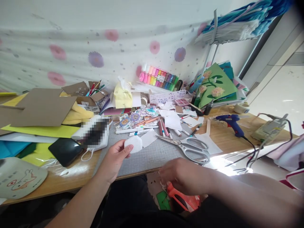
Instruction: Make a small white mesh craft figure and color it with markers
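Note:
My left hand [118, 152] pinches a white round cotton pad [133, 144] between thumb and fingers above the grey cutting mat [133, 164]. Past the table's front edge, my right hand [177, 174] hangs low, smeared by motion, so its fingers cannot be read. Silver-handled scissors [182, 146] lie with their blades apart on the mat's right side, just beyond my right hand. White paper scraps [149, 138], several marker pens [142, 131] and round printed cutouts [136, 117] are spread behind the cotton pad. Below my right hand an orange-red object [182, 198] partly shows.
A blue glue gun [231, 122] with its cord rests at the right. Cardboard sheets [42, 106], a black object [65, 152] and a cap [22, 177] crowd the left. A yellow tissue pack [123, 96] and colourful clay set [158, 77] stand at the back.

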Demonstrator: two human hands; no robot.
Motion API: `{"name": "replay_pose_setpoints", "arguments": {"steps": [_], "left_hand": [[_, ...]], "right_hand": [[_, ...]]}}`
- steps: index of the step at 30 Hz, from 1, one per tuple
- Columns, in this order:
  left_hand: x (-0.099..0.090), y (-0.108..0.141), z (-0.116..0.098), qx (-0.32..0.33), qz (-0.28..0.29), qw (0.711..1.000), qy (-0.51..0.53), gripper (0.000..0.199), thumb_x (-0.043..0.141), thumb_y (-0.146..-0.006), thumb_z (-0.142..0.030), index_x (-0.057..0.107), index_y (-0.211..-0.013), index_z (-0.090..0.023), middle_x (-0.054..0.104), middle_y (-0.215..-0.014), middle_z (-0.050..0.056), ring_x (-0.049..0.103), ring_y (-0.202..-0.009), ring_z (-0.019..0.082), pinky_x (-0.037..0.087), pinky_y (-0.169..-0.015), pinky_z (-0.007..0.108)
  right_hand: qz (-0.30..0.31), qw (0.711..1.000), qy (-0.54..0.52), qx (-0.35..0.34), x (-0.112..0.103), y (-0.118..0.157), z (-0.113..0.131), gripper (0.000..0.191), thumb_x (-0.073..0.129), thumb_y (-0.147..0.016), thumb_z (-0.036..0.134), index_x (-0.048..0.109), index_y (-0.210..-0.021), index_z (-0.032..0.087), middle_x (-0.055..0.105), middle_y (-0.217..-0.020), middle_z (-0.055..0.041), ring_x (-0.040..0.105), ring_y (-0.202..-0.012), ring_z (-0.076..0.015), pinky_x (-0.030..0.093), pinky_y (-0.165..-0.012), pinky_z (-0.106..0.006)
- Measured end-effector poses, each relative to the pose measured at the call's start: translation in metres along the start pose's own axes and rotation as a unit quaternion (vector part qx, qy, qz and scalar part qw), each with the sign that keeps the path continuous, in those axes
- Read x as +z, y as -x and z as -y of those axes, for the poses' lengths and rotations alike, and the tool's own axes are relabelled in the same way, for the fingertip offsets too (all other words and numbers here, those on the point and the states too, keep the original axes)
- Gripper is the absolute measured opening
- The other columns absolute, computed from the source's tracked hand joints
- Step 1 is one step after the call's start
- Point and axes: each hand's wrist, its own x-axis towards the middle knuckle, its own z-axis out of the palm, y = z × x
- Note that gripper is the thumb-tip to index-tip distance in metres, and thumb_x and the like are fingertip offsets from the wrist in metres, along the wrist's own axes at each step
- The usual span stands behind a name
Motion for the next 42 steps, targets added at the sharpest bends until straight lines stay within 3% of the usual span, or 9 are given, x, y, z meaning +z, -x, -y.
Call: {"name": "replay_pose_setpoints", "arguments": {"steps": [6,11,14,18,21,25,30,34,42], "left_hand": [[-0.001,0.012,0.001,0.015,0.035,0.999,-0.016,0.035,0.066,-0.075,-0.041,0.054,-0.1,-0.019,0.068,-0.087,0.002,0.059,-0.082,0.018,0.045,-0.067,0.026],[0.008,0.025,0.003,0.058,0.129,0.988,-0.067,0.024,0.065,-0.073,-0.033,0.056,-0.09,-0.019,0.064,-0.075,-0.001,0.058,-0.073,0.018,0.044,-0.066,0.027],[0.012,0.028,0.005,0.088,0.157,0.978,-0.103,0.019,0.066,-0.07,-0.029,0.058,-0.085,-0.02,0.057,-0.069,-0.004,0.054,-0.066,0.017,0.041,-0.061,0.026],[0.016,0.024,0.009,0.108,0.159,0.973,-0.127,0.02,0.064,-0.07,-0.026,0.056,-0.088,-0.021,0.054,-0.068,-0.005,0.052,-0.063,0.016,0.039,-0.06,0.026],[0.022,0.019,0.011,0.109,0.159,0.972,-0.133,0.03,0.064,-0.069,-0.022,0.052,-0.096,-0.023,0.052,-0.065,-0.007,0.052,-0.06,0.015,0.037,-0.057,0.025],[0.032,0.016,0.008,0.101,0.164,0.971,-0.145,0.024,0.066,-0.067,-0.021,0.053,-0.088,-0.023,0.052,-0.061,-0.007,0.051,-0.057,0.015,0.035,-0.055,0.024],[0.043,0.007,0.01,0.068,0.16,0.976,-0.13,0.021,0.065,-0.072,-0.028,0.052,-0.087,-0.022,0.047,-0.064,-0.006,0.048,-0.059,0.013,0.037,-0.055,0.024],[0.049,-0.007,0.015,0.043,0.162,0.98,-0.112,0.021,0.063,-0.075,-0.031,0.05,-0.086,-0.02,0.045,-0.068,-0.006,0.051,-0.063,0.013,0.042,-0.057,0.024],[0.039,-0.033,-0.004,0.051,0.19,0.955,-0.22,0.019,0.066,-0.071,-0.025,0.06,-0.089,-0.021,0.064,-0.08,0.0,0.058,-0.063,0.015,0.043,-0.058,0.026]], "right_hand": [[-0.058,0.987,-0.001,0.148,0.008,0.041,0.029,0.022,0.045,-0.078,0.003,0.06,-0.078,0.018,0.066,-0.08,-0.0035,0.06,-0.074,-0.0149,0.045,-0.066,-0.024],[-0.144,0.937,-0.018,0.317,0.018,0.075,0.052,0.024,0.036,-0.093,0.019,0.057,-0.103,0.02,0.067,-0.084,-0.0036,0.063,-0.075,-0.0158,0.049,-0.068,-0.026],[-0.16,0.908,0.039,0.385,0.009,0.081,0.077,0.026,0.033,-0.095,0.023,0.059,-0.096,0.021,0.068,-0.079,-0.0034,0.063,-0.071,-0.0174,0.05,-0.067,-0.029],[-0.165,0.881,0.183,0.404,-0.008,0.071,0.106,0.023,0.04,-0.088,0.016,0.061,-0.082,0.021,0.067,-0.079,-0.0044,0.063,-0.072,-0.0191,0.05,-0.067,-0.029],[-0.125,0.893,0.218,0.374,-0.017,0.061,0.111,0.021,0.044,-0.086,0.014,0.063,-0.085,0.023,0.067,-0.088,-0.0039,0.063,-0.074,-0.0183,0.051,-0.068,-0.029],[-0.093,0.928,0.185,0.31,-0.02,0.043,0.089,0.026,0.053,-0.084,0.017,0.06,-0.108,0.024,0.064,-0.111,-0.0075,0.064,-0.095,-0.0203,0.052,-0.083,-0.031],[-0.076,0.963,0.157,0.208,-0.008,0.0,0.039,0.073,0.071,-0.073,0.027,0.039,-0.138,0.021,0.045,-0.139,-0.0145,0.045,-0.125,-0.0288,0.043,-0.099,-0.042],[-0.069,0.975,0.139,0.157,-0.005,-0.031,0.009,0.081,0.068,-0.072,0.017,0.031,-0.143,0.025,0.05,-0.135,-0.0104,0.048,-0.12,-0.0274,0.043,-0.097,-0.043],[-0.001,0.989,0.091,0.117,-0.028,-0.042,-0.04,0.066,0.063,-0.069,0.013,0.046,-0.132,0.025,0.059,-0.118,-0.0089,0.056,-0.105,-0.0251,0.045,-0.09,-0.04]]}}
